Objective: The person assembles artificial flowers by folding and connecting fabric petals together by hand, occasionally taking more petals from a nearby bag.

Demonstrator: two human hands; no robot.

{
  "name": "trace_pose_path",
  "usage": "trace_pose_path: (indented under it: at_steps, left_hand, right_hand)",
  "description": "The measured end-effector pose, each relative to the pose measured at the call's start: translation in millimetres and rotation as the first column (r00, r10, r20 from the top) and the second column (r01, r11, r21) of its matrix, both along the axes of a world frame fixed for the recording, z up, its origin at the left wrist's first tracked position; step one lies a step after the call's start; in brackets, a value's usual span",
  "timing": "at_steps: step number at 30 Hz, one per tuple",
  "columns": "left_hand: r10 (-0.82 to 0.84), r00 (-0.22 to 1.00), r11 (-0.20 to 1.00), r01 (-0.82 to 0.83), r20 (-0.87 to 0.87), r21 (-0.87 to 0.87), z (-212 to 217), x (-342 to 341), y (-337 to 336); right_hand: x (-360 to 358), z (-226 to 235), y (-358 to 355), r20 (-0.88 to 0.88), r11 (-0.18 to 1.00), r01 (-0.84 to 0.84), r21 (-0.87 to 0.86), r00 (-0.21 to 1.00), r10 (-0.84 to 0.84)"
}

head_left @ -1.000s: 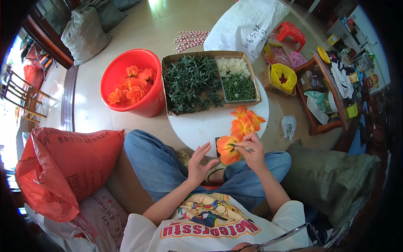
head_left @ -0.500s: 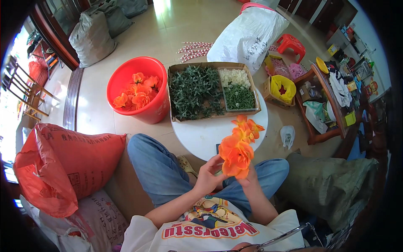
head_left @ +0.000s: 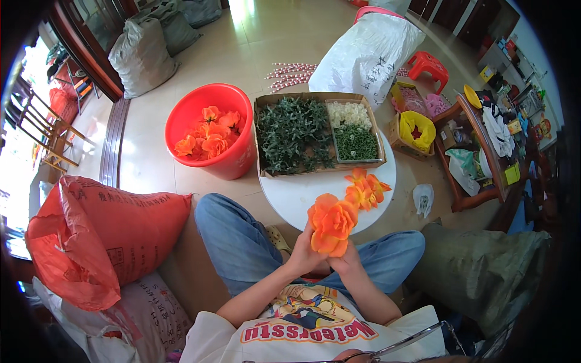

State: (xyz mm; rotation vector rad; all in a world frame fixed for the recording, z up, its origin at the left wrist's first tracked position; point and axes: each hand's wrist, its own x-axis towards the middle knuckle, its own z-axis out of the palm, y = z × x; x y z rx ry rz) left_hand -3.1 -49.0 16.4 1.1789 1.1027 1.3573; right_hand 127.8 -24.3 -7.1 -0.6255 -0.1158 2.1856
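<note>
A large orange artificial flower is held up before my lap. My left hand closes around its lower left side, its fingertips partly behind the petals. Beneath the bloom, my right hand is closed too; the petals hide most of its fingers and whatever part it grips. Just beyond, a smaller orange flower appears to lie on the white round table. A cardboard tray on that table carries dark green artificial leaves, white blossoms and small green sprigs in a clear box.
Left of the table stands a red bucket with several orange flowers. A red woven sack leans by my left knee, a dark green sack by my right. A white bag, a red stool and a wooden cabinet are farther right.
The large flower and both hands have shifted left, away from the smaller flower, which keeps its place. My view has turned slightly left.
</note>
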Motion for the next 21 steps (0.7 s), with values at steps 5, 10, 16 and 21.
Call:
trace_pose_path:
  at_steps: [5, 10, 16, 21]
  left_hand:
    - [0.133, 0.99, 0.991, -0.132, 0.038, -0.031, 5, -16, 4]
    - [0.299, 0.952, 0.947, -0.288, 0.061, -0.145, 29, -44, -1]
    - [0.6, 0.796, 0.8, -0.594, -0.083, 0.08, -7, -143, 43]
    - [0.766, 0.554, 0.621, -0.768, -0.326, 0.155, 1, -247, 91]
  right_hand:
    - [-16, -1, -5, -0.108, 0.997, -0.074, 0.013, 0.991, 0.075]
    - [-30, -4, -11, -0.187, 0.984, -0.176, 0.033, 0.966, 0.179]
    - [7, 10, -22, 0.037, 0.993, -0.11, 0.031, 0.993, 0.109]
    - [12, 19, -22, 0.218, 0.971, -0.151, 0.184, 0.97, 0.109]
